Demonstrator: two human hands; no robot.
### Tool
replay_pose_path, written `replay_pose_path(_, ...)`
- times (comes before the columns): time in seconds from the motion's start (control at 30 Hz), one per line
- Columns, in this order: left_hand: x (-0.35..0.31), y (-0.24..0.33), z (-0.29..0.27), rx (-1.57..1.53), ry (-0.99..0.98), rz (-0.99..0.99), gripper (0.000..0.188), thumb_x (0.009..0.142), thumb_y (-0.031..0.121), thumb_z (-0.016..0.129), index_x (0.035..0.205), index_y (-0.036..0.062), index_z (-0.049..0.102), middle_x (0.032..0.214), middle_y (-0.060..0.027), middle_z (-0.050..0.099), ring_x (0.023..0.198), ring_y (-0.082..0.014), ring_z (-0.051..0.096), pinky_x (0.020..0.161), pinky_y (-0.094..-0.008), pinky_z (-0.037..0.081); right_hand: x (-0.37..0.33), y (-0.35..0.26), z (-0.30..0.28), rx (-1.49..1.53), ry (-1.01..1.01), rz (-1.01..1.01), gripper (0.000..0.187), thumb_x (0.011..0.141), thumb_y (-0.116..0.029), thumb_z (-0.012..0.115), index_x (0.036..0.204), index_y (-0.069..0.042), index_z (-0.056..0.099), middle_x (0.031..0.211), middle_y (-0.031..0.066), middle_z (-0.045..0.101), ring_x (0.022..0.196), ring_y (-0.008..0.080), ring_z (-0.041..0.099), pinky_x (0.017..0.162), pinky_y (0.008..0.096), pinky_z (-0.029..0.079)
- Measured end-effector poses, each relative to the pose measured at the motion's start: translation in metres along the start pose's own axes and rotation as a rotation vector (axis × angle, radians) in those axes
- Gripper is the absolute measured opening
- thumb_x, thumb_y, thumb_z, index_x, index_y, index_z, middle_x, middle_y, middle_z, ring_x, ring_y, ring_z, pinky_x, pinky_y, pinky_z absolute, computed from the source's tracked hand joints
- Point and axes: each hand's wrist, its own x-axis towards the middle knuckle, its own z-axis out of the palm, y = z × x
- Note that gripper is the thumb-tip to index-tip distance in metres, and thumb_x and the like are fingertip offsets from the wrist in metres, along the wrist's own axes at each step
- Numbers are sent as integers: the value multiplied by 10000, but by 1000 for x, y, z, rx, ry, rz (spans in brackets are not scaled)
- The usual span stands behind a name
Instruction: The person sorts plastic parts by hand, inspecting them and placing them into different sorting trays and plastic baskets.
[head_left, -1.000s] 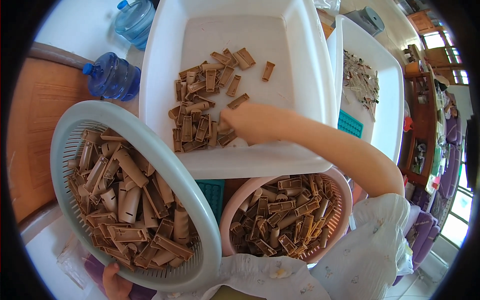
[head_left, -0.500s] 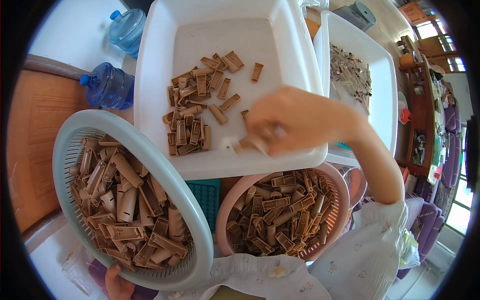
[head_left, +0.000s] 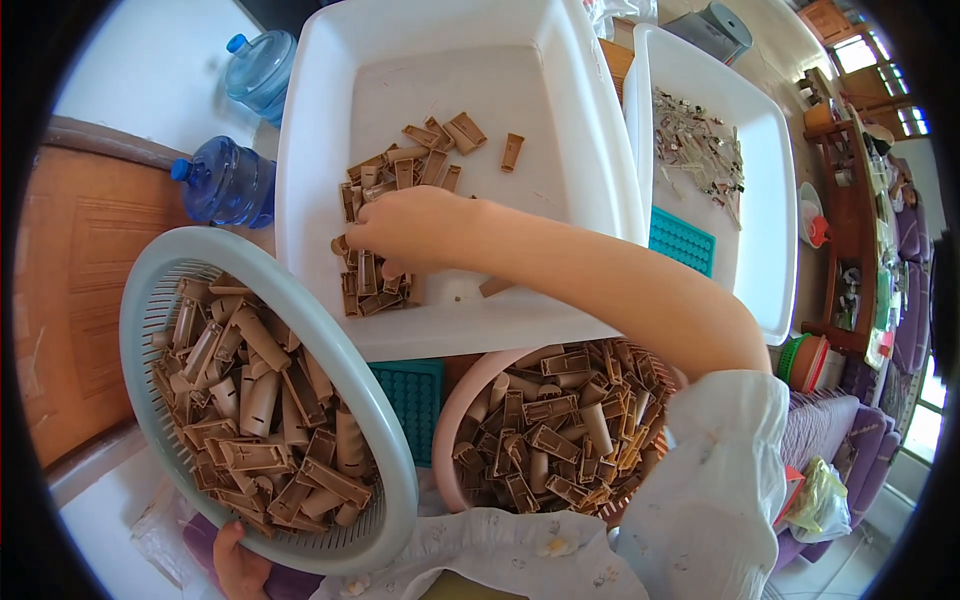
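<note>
My right hand reaches across the white tub into a heap of brown plastic casings. Its fingers curl down around pieces of the heap; the fingertips are partly hidden. At the lower left, my left hand grips the underside of a tilted grey-blue basket, thumb against its rim. This basket is filled with larger brown half-round casings. In front of my body a pink basket holds many smaller casings, partly covered by my right sleeve.
Right of the tub stands a second white tub with small clear and metal parts and a teal grid tray. Another teal tray lies between the baskets. Blue water bottles stand at the left by a wooden door.
My right hand has swung left from the tub's near right part to the heap of casings. A lighter casing now shows on top in the pink basket. My left hand stays at the grey-blue basket.
</note>
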Motion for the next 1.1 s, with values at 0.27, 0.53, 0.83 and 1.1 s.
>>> replay_pose_path(0.27, -8, 2, 10, -10, 35, 3, 483, 743, 131, 533, 1197, 22, 406, 1141, -127, 516, 1035, -287, 496, 910, -421, 386, 7, 26, 15, -281, -234, 56, 139, 772, -78, 507, 892, -47, 570, 841, 101, 597, 803, 256, 596, 641, 348, 507)
replay_pose_path(0.53, -7, 2, 19, -27, -39, 0, 481, 742, 133, 534, 1194, 21, 412, 1139, -127, 517, 1037, -286, 497, 917, -424, 382, -1, 13, 33, -31, 60, 86, 222, 768, -144, 560, 964, -47, 524, 835, 115, 598, 800, 281, 593, 652, 372, 494)
replay_pose_path(0.83, -7, 1, 19, -78, 28, -6, 507, 730, 97, 503, 1205, -18, 367, 1128, -175, 512, 1017, -314, 518, 868, -454, 431, -4, 6, -3, 130, 12, 366, 251, 759, -79, 519, 998, -30, 460, 763, 172, 600, 735, 332, 591, 628, 402, 477)
replay_pose_path(1.1, -8, 0, 16, -22, -3, -14, 479, 753, 143, 521, 1197, 10, 402, 1137, -140, 519, 1021, -291, 510, 884, -425, 413, -126, -45, -81, 391, 61, 6, 205, 741, -86, 516, 927, 2, 508, 744, 165, 584, 664, 325, 581, 589, 385, 461)
